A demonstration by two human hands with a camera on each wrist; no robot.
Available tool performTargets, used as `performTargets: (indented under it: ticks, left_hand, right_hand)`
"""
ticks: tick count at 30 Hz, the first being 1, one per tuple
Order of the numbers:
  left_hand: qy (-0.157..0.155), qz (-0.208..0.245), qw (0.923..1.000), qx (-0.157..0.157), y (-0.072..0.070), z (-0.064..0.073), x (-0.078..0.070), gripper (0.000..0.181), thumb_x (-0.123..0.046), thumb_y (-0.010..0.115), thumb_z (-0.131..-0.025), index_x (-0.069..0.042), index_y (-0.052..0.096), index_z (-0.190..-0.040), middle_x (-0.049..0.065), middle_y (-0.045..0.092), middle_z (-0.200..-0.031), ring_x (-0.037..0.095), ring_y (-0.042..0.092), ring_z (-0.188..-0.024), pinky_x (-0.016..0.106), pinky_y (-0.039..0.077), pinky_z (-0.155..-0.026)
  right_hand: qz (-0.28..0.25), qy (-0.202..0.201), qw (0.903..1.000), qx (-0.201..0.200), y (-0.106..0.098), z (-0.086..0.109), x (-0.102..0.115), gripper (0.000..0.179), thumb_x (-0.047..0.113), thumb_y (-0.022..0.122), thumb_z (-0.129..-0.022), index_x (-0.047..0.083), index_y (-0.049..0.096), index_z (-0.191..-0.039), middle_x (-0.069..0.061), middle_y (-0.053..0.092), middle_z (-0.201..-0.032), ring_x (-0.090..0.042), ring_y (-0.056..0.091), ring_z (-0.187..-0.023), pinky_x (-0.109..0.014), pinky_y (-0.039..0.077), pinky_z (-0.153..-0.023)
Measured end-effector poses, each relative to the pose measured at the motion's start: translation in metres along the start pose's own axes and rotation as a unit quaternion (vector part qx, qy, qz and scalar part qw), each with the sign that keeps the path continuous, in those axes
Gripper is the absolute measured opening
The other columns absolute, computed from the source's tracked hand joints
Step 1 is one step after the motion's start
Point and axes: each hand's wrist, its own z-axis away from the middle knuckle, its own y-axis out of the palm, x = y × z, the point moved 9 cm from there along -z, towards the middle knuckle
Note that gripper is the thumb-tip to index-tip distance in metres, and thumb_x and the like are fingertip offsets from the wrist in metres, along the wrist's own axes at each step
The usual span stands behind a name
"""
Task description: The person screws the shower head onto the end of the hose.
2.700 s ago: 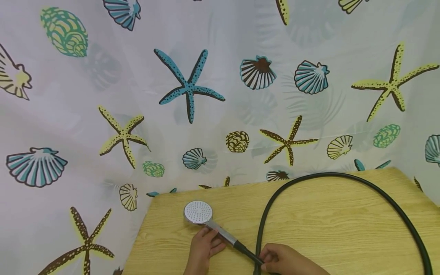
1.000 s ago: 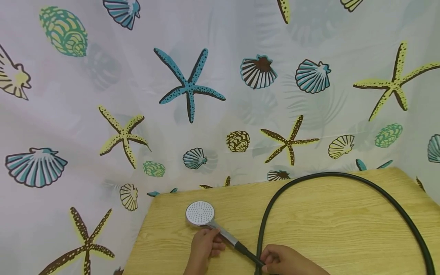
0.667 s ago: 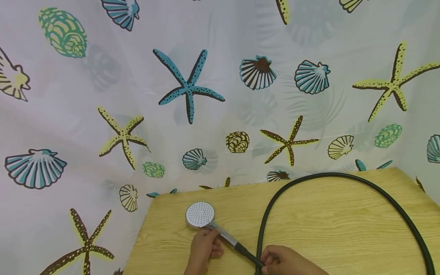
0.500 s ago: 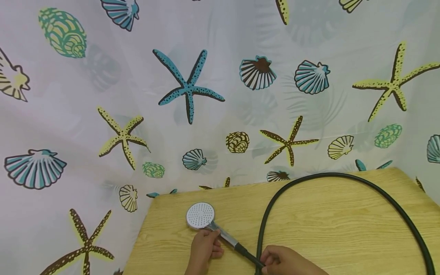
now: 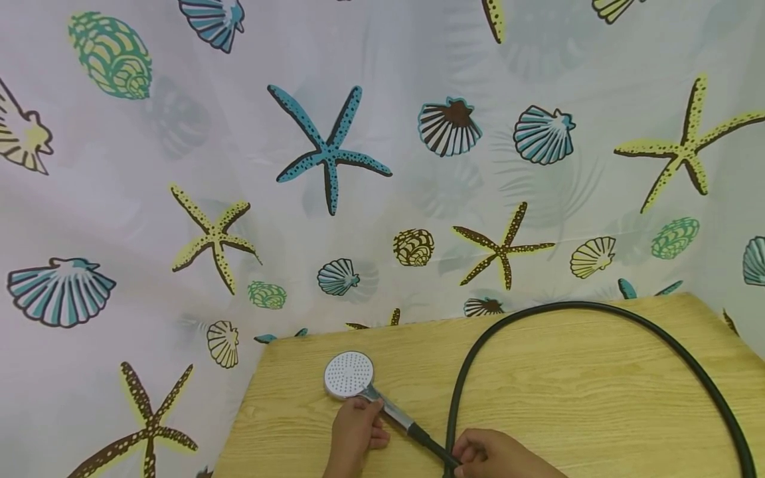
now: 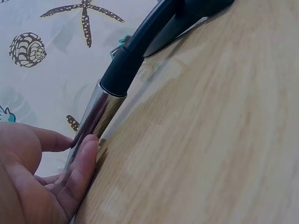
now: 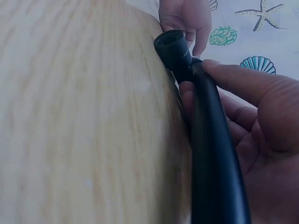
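A round handheld shower head (image 5: 349, 374) with a chrome handle (image 5: 397, 414) lies on the wooden table, its perforated white face up. My left hand (image 5: 354, 430) pinches the handle just below the head; in the left wrist view thumb and fingers (image 6: 84, 161) lie along the chrome. A black hose (image 5: 574, 305) leaves the handle's lower end. Near that joint, my right hand (image 5: 499, 454) pinches the hose between thumb and fingers. In the right wrist view an open-ended black fitting (image 7: 172, 49) sits beside the gripped hose, close to my fingertips.
The hose curves in a wide loop over the right half of the wood-grain tabletop (image 5: 568, 378), reaching its back edge. A white curtain (image 5: 382, 166) printed with starfish and shells hangs behind the table and along its sides.
The shower head has shifted slightly right and toward me, with my left hand still pinching its handle. My right hand keeps its grip on the hose, a touch lower in view.
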Motion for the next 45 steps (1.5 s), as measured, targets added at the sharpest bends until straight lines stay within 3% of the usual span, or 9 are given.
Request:
performTargets:
  ticks: [4, 7, 13, 19, 25, 28, 32, 39, 45]
  left_hand:
    - [0.025, -0.029, 0.9992, -0.01, -0.001, 0.003, -0.006, 0.032, -0.023, 0.066, -0.096, 0.002, 0.051, -0.11, 0.011, 0.064, -0.078, 0.018, 0.069, -0.053, 0.034, 0.062, -0.053]
    - [0.07, -0.089, 0.993, -0.033, -0.005, 0.006, -0.017, 0.031, -0.022, 0.069, -0.093, 0.001, 0.056, -0.109, 0.009, 0.064, -0.08, 0.016, 0.067, -0.054, 0.031, 0.06, -0.051]
    - [0.16, -0.24, 0.9527, -0.095, -0.011, 0.013, -0.039, 0.021, -0.02, 0.076, -0.087, -0.007, 0.067, -0.101, 0.003, 0.067, -0.089, 0.015, 0.062, -0.08, 0.032, 0.053, -0.069]
    - [0.22, -0.301, 0.922, -0.105, -0.007, 0.021, -0.05, 0.026, -0.014, 0.081, -0.081, -0.009, 0.07, -0.103, 0.007, 0.064, -0.105, 0.026, 0.061, -0.103, 0.047, 0.054, -0.09]
    - [0.265, -0.318, 0.9085, -0.056, 0.006, 0.028, -0.057, 0.039, -0.006, 0.08, -0.081, -0.01, 0.069, -0.119, 0.011, 0.061, -0.131, 0.035, 0.053, -0.129, 0.053, 0.048, -0.109]
    - [0.308, -0.337, 0.8894, -0.021, 0.014, 0.031, -0.062, 0.042, 0.0, 0.077, -0.081, -0.011, 0.07, -0.121, 0.015, 0.063, -0.135, 0.042, 0.05, -0.135, 0.058, 0.045, -0.111]
    - [0.34, -0.347, 0.8739, 0.01, 0.019, 0.034, -0.065, 0.036, 0.003, 0.073, -0.081, -0.012, 0.075, -0.114, 0.016, 0.068, -0.129, 0.048, 0.049, -0.135, 0.065, 0.042, -0.11]
    - [0.349, -0.354, 0.8659, 0.051, 0.024, 0.037, -0.063, 0.029, 0.001, 0.067, -0.085, -0.014, 0.075, -0.109, 0.013, 0.069, -0.127, 0.047, 0.051, -0.134, 0.065, 0.04, -0.112]
    - [0.363, -0.364, 0.8558, 0.058, 0.027, 0.041, -0.062, 0.03, 0.001, 0.067, -0.084, -0.014, 0.075, -0.109, 0.011, 0.07, -0.126, 0.042, 0.055, -0.13, 0.063, 0.041, -0.112]
  right_hand:
    - [-0.002, 0.005, 1.0, 0.001, 0.0, 0.001, 0.0, 0.02, 0.018, 0.069, -0.095, 0.008, 0.068, -0.112, -0.005, 0.065, -0.098, -0.016, 0.062, -0.09, -0.022, 0.054, -0.073]
    - [-0.012, 0.005, 0.9999, 0.007, 0.002, 0.002, 0.001, 0.021, 0.013, 0.068, -0.094, 0.004, 0.067, -0.113, -0.006, 0.065, -0.099, -0.017, 0.062, -0.09, -0.021, 0.054, -0.074]
    - [-0.016, 0.0, 0.9996, 0.023, 0.003, 0.004, 0.002, 0.025, 0.007, 0.066, -0.093, 0.001, 0.065, -0.117, -0.007, 0.065, -0.104, -0.015, 0.062, -0.092, -0.019, 0.052, -0.077]
    - [-0.004, -0.001, 0.9995, 0.031, 0.003, 0.005, 0.003, 0.028, 0.004, 0.064, -0.093, -0.001, 0.063, -0.121, -0.008, 0.066, -0.106, -0.014, 0.061, -0.094, -0.017, 0.051, -0.078]
    - [0.017, -0.007, 0.9994, 0.029, 0.005, 0.007, 0.007, 0.029, 0.007, 0.066, -0.094, -0.001, 0.063, -0.121, -0.009, 0.067, -0.107, -0.011, 0.062, -0.094, -0.016, 0.05, -0.079]
    - [0.019, -0.004, 0.9995, 0.024, 0.004, 0.007, 0.006, 0.029, 0.009, 0.068, -0.094, 0.001, 0.064, -0.121, -0.008, 0.068, -0.105, -0.011, 0.063, -0.092, -0.017, 0.051, -0.079]
    - [0.019, -0.002, 0.9996, 0.02, 0.003, 0.006, 0.003, 0.029, 0.008, 0.068, -0.093, 0.001, 0.064, -0.121, -0.008, 0.068, -0.104, -0.013, 0.064, -0.092, -0.019, 0.053, -0.078]
    - [0.023, -0.016, 0.9994, 0.022, 0.003, 0.006, 0.005, 0.029, 0.008, 0.067, -0.093, 0.0, 0.064, -0.121, -0.009, 0.069, -0.106, -0.008, 0.064, -0.09, -0.016, 0.052, -0.078]
    - [0.021, -0.017, 0.9995, 0.019, 0.001, 0.005, 0.005, 0.029, 0.005, 0.065, -0.094, 0.0, 0.064, -0.122, -0.01, 0.07, -0.107, -0.008, 0.064, -0.091, -0.016, 0.053, -0.078]
